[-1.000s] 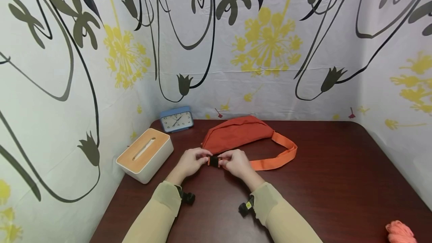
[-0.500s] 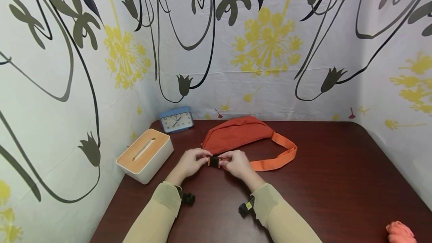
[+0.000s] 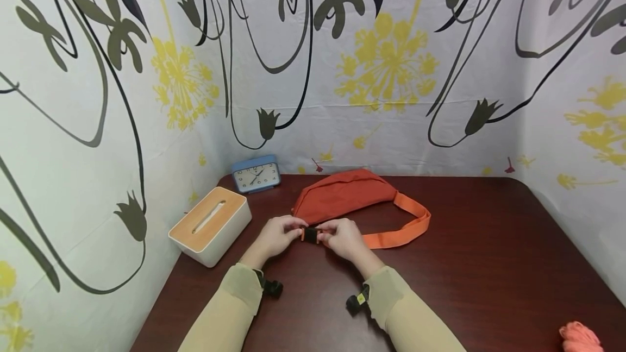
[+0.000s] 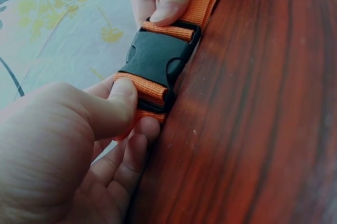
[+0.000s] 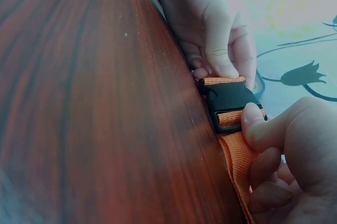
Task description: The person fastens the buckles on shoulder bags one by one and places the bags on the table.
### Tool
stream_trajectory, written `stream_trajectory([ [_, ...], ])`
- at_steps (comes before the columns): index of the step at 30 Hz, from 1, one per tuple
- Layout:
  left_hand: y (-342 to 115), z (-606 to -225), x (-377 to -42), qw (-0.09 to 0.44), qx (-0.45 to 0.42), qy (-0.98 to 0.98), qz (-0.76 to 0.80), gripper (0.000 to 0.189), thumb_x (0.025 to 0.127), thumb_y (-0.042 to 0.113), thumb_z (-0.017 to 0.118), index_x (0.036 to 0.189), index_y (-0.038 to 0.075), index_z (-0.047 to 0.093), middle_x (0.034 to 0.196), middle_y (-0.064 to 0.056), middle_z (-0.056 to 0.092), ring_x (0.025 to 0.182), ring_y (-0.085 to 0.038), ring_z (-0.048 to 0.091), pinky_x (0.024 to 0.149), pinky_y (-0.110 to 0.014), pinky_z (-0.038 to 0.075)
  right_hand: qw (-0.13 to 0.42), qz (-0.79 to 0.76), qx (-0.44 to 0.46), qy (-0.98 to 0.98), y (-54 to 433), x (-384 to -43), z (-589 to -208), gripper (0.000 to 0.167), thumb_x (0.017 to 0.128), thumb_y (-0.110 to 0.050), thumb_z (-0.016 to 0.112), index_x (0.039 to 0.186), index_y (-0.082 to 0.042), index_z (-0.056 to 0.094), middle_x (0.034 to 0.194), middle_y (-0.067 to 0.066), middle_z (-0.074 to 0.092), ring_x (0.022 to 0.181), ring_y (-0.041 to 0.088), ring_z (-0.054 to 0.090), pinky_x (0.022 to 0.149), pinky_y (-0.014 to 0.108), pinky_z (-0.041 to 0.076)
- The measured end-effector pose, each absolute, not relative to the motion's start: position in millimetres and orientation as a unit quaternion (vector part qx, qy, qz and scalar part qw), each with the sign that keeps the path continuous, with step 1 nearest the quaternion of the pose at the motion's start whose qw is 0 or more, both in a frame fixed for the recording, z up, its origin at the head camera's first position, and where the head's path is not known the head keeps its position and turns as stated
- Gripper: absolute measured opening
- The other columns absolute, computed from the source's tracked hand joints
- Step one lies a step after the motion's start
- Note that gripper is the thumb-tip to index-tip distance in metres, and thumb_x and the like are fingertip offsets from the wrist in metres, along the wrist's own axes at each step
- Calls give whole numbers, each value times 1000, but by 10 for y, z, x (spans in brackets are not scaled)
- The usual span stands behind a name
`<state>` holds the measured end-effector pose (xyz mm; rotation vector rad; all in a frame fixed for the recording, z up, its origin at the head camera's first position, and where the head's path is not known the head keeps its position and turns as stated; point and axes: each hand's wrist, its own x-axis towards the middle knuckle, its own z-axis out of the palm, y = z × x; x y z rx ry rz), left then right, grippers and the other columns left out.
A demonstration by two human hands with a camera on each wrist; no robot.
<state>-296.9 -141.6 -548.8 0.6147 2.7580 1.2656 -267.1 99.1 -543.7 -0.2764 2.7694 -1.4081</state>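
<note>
An orange waist bag (image 3: 344,197) lies toward the back of the table, its orange strap (image 3: 401,235) looping round on the right. In front of the bag, a black side-release buckle (image 4: 158,52) joins the strap ends, its two halves fitted together. My left hand (image 3: 276,235) pinches the webbing at the buckle's left end between thumb and fingers. At the other end my right hand (image 3: 343,237) pinches buckle and strap, its thumb on top, as the right wrist view shows on the buckle (image 5: 231,100). The fingers under the strap are partly hidden.
A white tissue box (image 3: 210,225) with a wooden lid stands left of my left hand. Behind it is a blue alarm clock (image 3: 256,174). Coral yarn (image 3: 580,337) lies at the front right of the dark wooden table (image 3: 469,265). Patterned cloth walls surround the table.
</note>
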Motion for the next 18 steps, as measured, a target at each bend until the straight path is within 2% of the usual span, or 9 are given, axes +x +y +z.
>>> stream_trajectory([
  [6, -1429, -5496, -2966, 20, 206, 890, 407, 21, 103, 14, 78, 120, 26, 83, 124, 1, 80, 115, -22, 75, 107, -52, 60, 15, -444, -97, 890, 1003, -2676, -5440, 16, 100, -21, 83, 115, -24, 87, 89, -10, 82, 70, 8, 65, 67, 28, 53],
  [10, -1422, -5494, -2975, 32, 214, 891, 399, 21, 105, 17, 76, 123, 25, 82, 117, 1, 79, 110, -19, 73, 104, -49, 60, 22, -436, -92, 895, 1031, -2680, -5450, 18, 100, -24, 83, 118, -26, 86, 92, -9, 81, 72, 11, 63, 71, 30, 51],
  [15, -1417, -5441, -2976, 49, 223, 890, 395, 23, 106, 21, 75, 128, 26, 80, 109, 3, 76, 102, -15, 69, 98, -44, 60, 6, -415, -103, 904, 1073, -2671, -5427, 23, 99, -27, 85, 122, -26, 85, 114, -5, 83, 90, 10, 68, 82, 35, 56],
  [18, -1414, -5379, -2951, 55, 227, 894, 384, 25, 106, 24, 75, 130, 28, 79, 108, 5, 74, 95, -12, 66, 92, -38, 58, -10, -416, -109, 903, 1109, -2636, -5367, 26, 99, -30, 85, 125, -25, 83, 122, -3, 82, 90, 11, 70, 81, 36, 59],
])
